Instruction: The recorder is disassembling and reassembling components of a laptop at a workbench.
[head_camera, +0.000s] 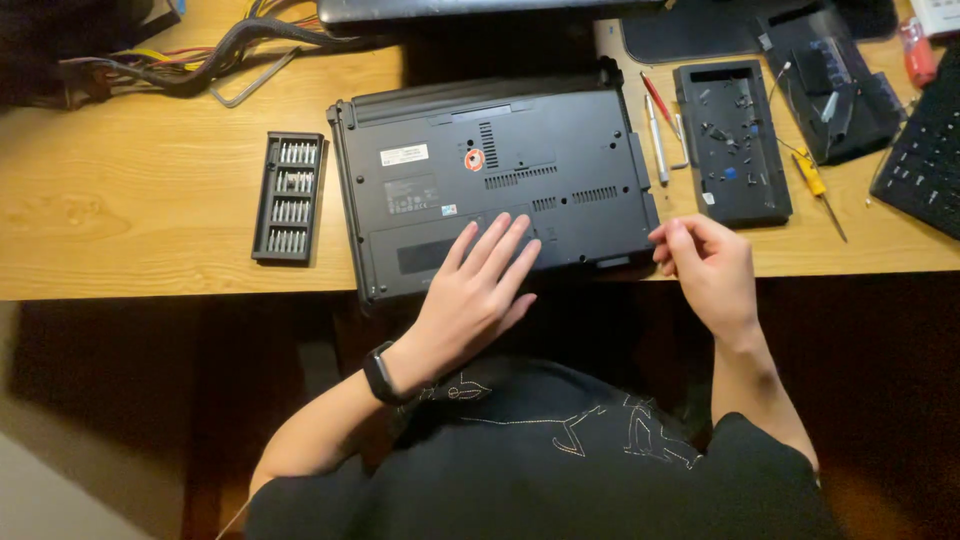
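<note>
Black plastic lies under my left hand (478, 290): the palm and spread fingers rest flat on the underside of an upturned laptop (490, 180), near its front edge, the grip wide open and closed on nothing. A dark band sits on that wrist. My right hand (708, 268) is at the laptop's near right corner, fingers curled in towards the thumb; I think they pinch the edge there or something very small, but I cannot tell from this angle what, if anything, that grip has.

The laptop lies bottom up in the middle of the wooden counter (130, 210), its front edge hanging slightly over the counter's near side. Left of it, well apart, is a black case of screwdriver bits (289, 197). To the right, just beside the laptop, lie a silver pen-shaped tool (655, 140) and a red-handled one (659, 102), then a black removed panel (732, 140) with small screws scattered in it. Farther right is a yellow-handled screwdriver (812, 178), and a dark keyboard (925, 160) at the edge. A bundle of cables (200, 50) lies at the far left.
</note>
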